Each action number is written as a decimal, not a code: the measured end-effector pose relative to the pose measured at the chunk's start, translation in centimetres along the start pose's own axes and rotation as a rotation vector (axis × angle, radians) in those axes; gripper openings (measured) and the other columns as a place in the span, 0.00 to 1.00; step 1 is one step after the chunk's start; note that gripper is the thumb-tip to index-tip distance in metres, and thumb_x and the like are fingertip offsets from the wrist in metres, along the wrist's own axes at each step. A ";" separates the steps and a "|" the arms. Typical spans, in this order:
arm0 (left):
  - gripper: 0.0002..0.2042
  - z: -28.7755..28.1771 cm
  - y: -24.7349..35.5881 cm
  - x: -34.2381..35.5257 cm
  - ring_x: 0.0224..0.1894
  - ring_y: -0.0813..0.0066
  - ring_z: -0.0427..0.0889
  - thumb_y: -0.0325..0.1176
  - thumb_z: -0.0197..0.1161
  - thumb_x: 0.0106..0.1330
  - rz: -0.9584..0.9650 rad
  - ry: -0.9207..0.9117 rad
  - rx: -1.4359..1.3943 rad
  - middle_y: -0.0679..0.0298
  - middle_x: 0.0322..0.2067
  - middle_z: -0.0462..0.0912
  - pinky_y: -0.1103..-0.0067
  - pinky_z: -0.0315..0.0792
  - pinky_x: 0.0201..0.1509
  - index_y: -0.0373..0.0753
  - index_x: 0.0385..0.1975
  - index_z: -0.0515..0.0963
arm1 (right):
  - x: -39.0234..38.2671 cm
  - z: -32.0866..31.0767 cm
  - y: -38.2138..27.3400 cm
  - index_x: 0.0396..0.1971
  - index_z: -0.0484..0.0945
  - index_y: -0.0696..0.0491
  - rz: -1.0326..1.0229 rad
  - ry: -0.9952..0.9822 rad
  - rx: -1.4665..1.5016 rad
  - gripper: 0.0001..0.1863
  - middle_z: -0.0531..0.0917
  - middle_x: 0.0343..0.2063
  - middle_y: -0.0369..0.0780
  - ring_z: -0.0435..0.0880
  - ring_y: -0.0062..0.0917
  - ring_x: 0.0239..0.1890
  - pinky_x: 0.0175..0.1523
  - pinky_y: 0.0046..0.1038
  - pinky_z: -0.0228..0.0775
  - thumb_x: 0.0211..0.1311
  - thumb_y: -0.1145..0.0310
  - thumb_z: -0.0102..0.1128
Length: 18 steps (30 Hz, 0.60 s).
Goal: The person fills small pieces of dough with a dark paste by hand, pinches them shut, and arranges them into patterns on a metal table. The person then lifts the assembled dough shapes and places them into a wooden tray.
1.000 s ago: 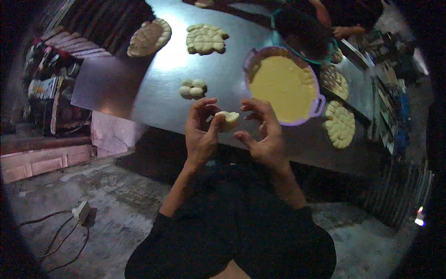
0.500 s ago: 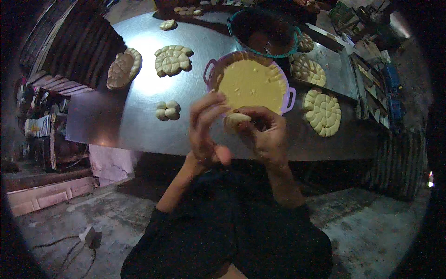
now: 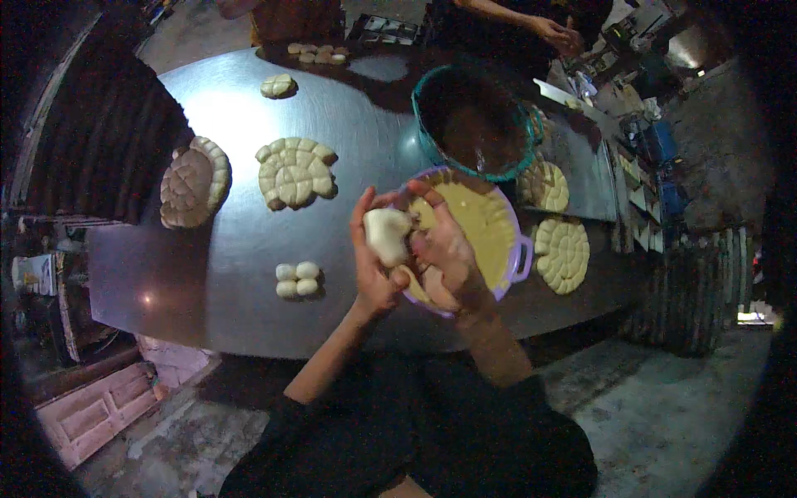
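done: four-ball dough cluster (image 3: 297,280) near left, segmented dough slab (image 3: 296,173) farther off, both seemingly formed, on desk (image 3: 249,241) | left: dough lump (image 3: 386,236), apparently unfinished, above near desk beside purple basin (image 3: 524,259); further remainder unclear | left hand (image 3: 375,286): curled around lump | right hand (image 3: 444,261): blurred alongside, grip cannot tell | writing: none readable

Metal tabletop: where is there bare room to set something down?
Bare: left of the four-ball dough cluster, and between the turtle-shaped dough and teal tub. Crowded: around the right hand, lilac basin and scored oval dough.
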<state>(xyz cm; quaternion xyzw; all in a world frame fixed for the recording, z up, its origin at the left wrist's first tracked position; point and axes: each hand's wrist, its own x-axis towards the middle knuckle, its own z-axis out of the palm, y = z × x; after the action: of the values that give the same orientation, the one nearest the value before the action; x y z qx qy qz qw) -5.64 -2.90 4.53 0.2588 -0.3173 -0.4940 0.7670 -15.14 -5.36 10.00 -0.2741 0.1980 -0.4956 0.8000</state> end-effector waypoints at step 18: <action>0.12 -8.6 -0.3 8.6 0.46 0.79 0.73 0.29 0.53 0.71 -0.423 -0.134 0.222 0.65 0.45 0.75 0.79 0.68 0.54 0.36 0.51 0.73 | 15.9 -15.3 -7.7 0.54 0.75 0.58 0.237 0.496 -1.453 0.38 0.82 0.39 0.40 0.78 0.23 0.39 0.48 0.26 0.68 0.71 0.38 0.30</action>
<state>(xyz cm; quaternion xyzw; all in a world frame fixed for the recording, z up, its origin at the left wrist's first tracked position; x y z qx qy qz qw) 3.26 -10.28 0.58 0.3688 -0.3588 -0.6217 0.5905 -22.55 -26.20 2.39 -0.5881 0.6745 -0.1992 0.3995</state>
